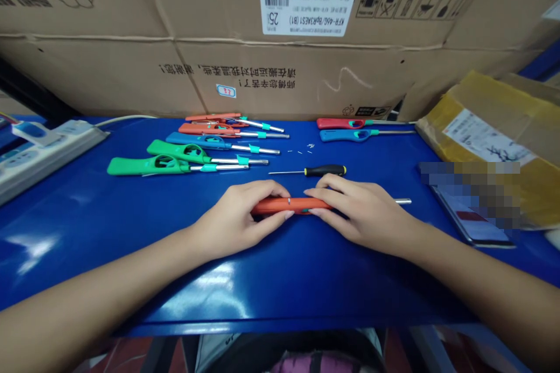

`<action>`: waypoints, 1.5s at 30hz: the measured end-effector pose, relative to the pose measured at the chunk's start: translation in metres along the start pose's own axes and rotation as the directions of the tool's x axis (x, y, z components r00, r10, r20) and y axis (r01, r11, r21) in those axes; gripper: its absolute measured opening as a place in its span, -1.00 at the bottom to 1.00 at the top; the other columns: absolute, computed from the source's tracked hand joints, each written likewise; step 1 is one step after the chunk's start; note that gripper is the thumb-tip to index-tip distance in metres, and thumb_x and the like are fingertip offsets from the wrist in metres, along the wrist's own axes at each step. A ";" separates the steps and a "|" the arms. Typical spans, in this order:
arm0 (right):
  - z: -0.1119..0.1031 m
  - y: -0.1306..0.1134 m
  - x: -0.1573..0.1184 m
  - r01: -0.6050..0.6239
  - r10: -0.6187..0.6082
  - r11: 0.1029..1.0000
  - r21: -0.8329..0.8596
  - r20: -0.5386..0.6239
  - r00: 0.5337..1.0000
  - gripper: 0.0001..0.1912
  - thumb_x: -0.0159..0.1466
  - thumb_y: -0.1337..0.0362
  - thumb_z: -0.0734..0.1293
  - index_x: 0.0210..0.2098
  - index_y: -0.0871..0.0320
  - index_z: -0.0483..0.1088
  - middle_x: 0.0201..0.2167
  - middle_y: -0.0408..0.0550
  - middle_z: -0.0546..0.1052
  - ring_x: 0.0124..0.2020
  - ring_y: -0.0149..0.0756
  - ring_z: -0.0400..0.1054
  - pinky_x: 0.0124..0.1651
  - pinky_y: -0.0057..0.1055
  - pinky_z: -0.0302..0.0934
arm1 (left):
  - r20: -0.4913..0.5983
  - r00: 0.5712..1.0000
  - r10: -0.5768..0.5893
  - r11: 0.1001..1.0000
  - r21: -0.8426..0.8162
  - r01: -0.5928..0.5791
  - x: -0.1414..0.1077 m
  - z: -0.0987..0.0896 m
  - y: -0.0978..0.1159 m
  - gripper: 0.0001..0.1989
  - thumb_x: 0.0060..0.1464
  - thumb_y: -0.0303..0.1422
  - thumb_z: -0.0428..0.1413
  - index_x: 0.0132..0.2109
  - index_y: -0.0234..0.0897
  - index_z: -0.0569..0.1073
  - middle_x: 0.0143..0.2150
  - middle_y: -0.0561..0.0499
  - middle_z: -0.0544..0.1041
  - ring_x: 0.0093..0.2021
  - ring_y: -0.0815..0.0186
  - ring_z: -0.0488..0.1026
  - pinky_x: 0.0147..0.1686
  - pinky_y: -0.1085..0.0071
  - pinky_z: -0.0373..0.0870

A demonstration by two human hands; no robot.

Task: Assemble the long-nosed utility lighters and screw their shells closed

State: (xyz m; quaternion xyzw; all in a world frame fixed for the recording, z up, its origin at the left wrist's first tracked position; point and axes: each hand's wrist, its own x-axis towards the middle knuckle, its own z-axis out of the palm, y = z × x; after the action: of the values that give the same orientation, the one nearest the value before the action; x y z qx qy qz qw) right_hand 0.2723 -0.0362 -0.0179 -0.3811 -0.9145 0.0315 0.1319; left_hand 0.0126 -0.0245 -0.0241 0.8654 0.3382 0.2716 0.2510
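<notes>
An orange lighter (295, 205) lies crosswise between my hands, its metal tube showing to the right. My left hand (245, 213) grips its left end between thumb and fingers. My right hand (361, 210) holds the right part of the orange body, fingers along both sides. Just beyond them lies a black and yellow screwdriver (326, 171), its tip to the left. A few tiny white pieces (300, 152) are scattered past it. Several long lighters, among them a green one (149, 165) and a blue one (196, 140), lie in a group at the back left.
Red (339, 123) and blue (345, 135) lighters lie at the back right of the blue table (131, 268). A phone (472, 210) and a taped package (494, 140) are at the right, a power strip (48, 148) at the left. A large cardboard box (219, 11) stands behind.
</notes>
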 end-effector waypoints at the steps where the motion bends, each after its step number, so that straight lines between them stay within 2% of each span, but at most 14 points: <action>1: 0.000 0.000 0.000 -0.003 0.003 1.000 0.014 -0.007 1.000 -0.67 0.48 0.17 0.15 0.04 0.15 0.46 -0.09 0.00 0.52 -0.20 -0.23 0.48 -0.22 -0.31 0.33 | -0.012 1.000 0.019 1.000 0.006 -0.018 0.000 0.000 0.000 -0.86 0.25 -0.34 0.19 -0.06 -0.26 0.50 -0.21 0.07 0.58 -0.28 0.42 0.49 -0.24 0.52 0.38; 6: -0.002 -0.003 -0.001 0.044 -0.043 0.997 0.060 -0.008 0.999 -0.73 0.45 0.15 0.21 -0.07 0.14 0.49 -0.15 -0.04 0.56 -0.20 -0.25 0.49 -0.19 -0.34 0.32 | -0.039 0.988 0.152 0.988 0.025 -0.151 -0.005 -0.001 0.004 -0.89 0.25 -0.42 0.20 -0.10 -0.37 0.53 -0.24 -0.03 0.59 -0.27 0.38 0.50 -0.23 0.50 0.43; 10: -0.001 -0.009 -0.002 0.127 -0.128 0.992 0.009 0.051 0.990 -0.63 0.46 0.06 0.19 0.01 0.15 0.47 -0.08 -0.02 0.58 -0.22 -0.20 0.51 -0.25 -0.31 0.34 | -0.020 0.955 0.297 0.954 0.041 -0.296 -0.008 0.001 0.009 -0.87 0.27 -0.49 0.14 -0.07 -0.45 0.51 -0.21 -0.12 0.59 -0.21 0.32 0.51 -0.16 0.44 0.47; 13: 0.002 -0.009 -0.003 0.122 -0.121 0.992 -0.044 0.040 0.992 -0.59 0.48 0.10 0.15 0.17 0.17 0.39 -0.02 0.00 0.58 -0.21 -0.17 0.54 -0.28 -0.29 0.37 | 0.007 0.962 0.273 0.961 0.052 -0.273 -0.008 0.002 0.006 -0.83 0.26 -0.44 0.18 -0.03 -0.42 0.52 -0.16 -0.10 0.59 -0.18 0.33 0.53 -0.13 0.46 0.47; 16: 0.003 -0.004 -0.005 0.101 -0.100 0.995 -0.028 0.028 0.995 -0.68 0.46 0.20 0.19 0.09 0.14 0.44 -0.01 -0.02 0.58 -0.17 -0.17 0.54 -0.21 -0.28 0.40 | 0.022 0.975 0.223 0.973 0.058 -0.224 -0.006 0.003 0.000 -0.64 0.19 -0.29 0.27 0.07 -0.39 0.50 -0.07 -0.10 0.60 -0.12 0.30 0.56 -0.07 0.46 0.47; 18: 0.002 -0.001 -0.005 0.097 -0.097 0.995 -0.007 0.010 0.995 -0.73 0.44 0.26 0.22 0.04 0.13 0.47 0.02 -0.02 0.57 -0.13 -0.17 0.53 -0.14 -0.27 0.41 | 0.029 0.985 0.171 0.984 0.038 -0.172 -0.004 0.004 -0.003 -0.58 0.16 -0.24 0.29 0.08 -0.38 0.51 -0.07 -0.10 0.60 -0.13 0.30 0.56 -0.08 0.45 0.48; 24: 0.005 0.009 -0.001 0.035 -0.035 0.990 0.136 0.003 0.999 -0.67 0.41 0.21 0.28 0.11 0.16 0.44 0.07 0.08 0.49 -0.03 -0.14 0.48 -0.03 -0.25 0.41 | 0.048 0.997 0.058 0.998 -0.035 -0.057 -0.002 0.004 -0.006 -0.78 0.24 -0.38 0.19 0.02 -0.31 0.57 -0.13 -0.05 0.58 -0.18 0.34 0.53 -0.15 0.45 0.46; 27: 0.009 0.014 0.000 0.004 -0.001 0.968 0.252 -0.013 1.000 -0.76 0.38 0.27 0.30 0.00 0.16 0.49 0.01 0.07 0.46 -0.07 -0.19 0.48 -0.01 -0.29 0.38 | 0.023 0.999 0.036 0.998 -0.047 -0.035 -0.002 0.005 -0.009 -0.77 0.23 -0.39 0.20 0.01 -0.31 0.58 -0.16 -0.05 0.57 -0.19 0.34 0.53 -0.15 0.44 0.46; 29: 0.010 0.017 -0.001 0.010 -0.008 0.957 0.289 -0.007 1.000 -0.79 0.38 0.32 0.29 -0.05 0.17 0.51 -0.01 0.07 0.44 -0.08 -0.21 0.47 0.00 -0.30 0.37 | 0.013 0.999 0.036 0.998 -0.044 -0.035 -0.002 0.005 -0.010 -0.73 0.19 -0.36 0.23 0.03 -0.33 0.57 -0.16 -0.06 0.56 -0.22 0.34 0.53 -0.17 0.44 0.47; 32: 0.009 0.018 -0.002 0.016 -0.023 0.958 0.286 0.020 1.000 -0.71 0.38 0.33 0.29 0.07 0.16 0.48 0.03 0.09 0.43 -0.06 -0.21 0.45 0.01 -0.29 0.36 | 0.021 0.998 0.059 0.998 -0.023 -0.058 -0.002 0.004 -0.009 -0.65 0.16 -0.33 0.27 0.06 -0.36 0.55 -0.14 -0.07 0.55 -0.21 0.34 0.53 -0.14 0.44 0.47; 35: 0.003 0.017 -0.002 0.055 -0.076 0.972 0.226 0.084 0.993 -0.62 0.36 0.17 0.34 0.14 0.09 0.45 0.08 0.09 0.44 -0.06 -0.16 0.45 -0.02 -0.22 0.39 | 0.092 0.990 0.109 0.992 0.055 -0.115 -0.002 0.001 -0.007 -0.57 0.13 -0.25 0.29 0.10 -0.33 0.53 -0.08 -0.08 0.54 -0.12 0.27 0.52 -0.05 0.37 0.45; 38: -0.003 0.016 -0.001 0.115 -0.141 0.977 0.177 0.143 0.980 -0.56 0.32 0.02 0.38 0.12 0.07 0.48 0.09 0.08 0.47 -0.04 -0.11 0.46 -0.01 -0.18 0.39 | 0.204 0.969 0.142 0.966 0.184 -0.180 -0.001 -0.004 -0.006 -0.53 0.12 -0.16 0.29 0.12 -0.25 0.52 -0.05 -0.07 0.55 -0.09 0.18 0.49 -0.04 0.26 0.42; 42: -0.007 0.016 -0.001 0.108 -0.129 0.981 0.158 0.129 0.983 -0.55 0.34 0.08 0.37 0.16 0.11 0.44 0.02 0.07 0.52 -0.06 -0.13 0.48 0.00 -0.19 0.39 | 0.251 0.957 0.149 0.960 0.194 -0.200 0.000 -0.008 -0.006 -0.60 0.19 -0.19 0.22 0.10 -0.30 0.52 -0.08 -0.09 0.56 -0.11 0.17 0.50 -0.09 0.27 0.42; 45: -0.008 0.017 -0.002 0.109 -0.126 0.979 0.170 0.091 0.988 -0.71 0.41 0.20 0.28 0.07 0.11 0.48 -0.05 0.03 0.57 -0.10 -0.18 0.50 -0.03 -0.26 0.38 | 0.234 0.960 0.152 0.976 0.120 -0.184 0.000 -0.008 -0.005 -0.72 0.30 -0.27 0.12 0.04 -0.33 0.55 -0.13 -0.09 0.58 -0.15 0.23 0.53 -0.13 0.36 0.43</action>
State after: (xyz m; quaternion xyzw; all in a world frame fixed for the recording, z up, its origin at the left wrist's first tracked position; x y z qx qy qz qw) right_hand 0.2871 -0.0259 -0.0129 -0.3123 -0.9352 0.1182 0.1180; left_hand 0.0049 -0.0194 -0.0217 0.9316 0.2514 0.1682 0.2017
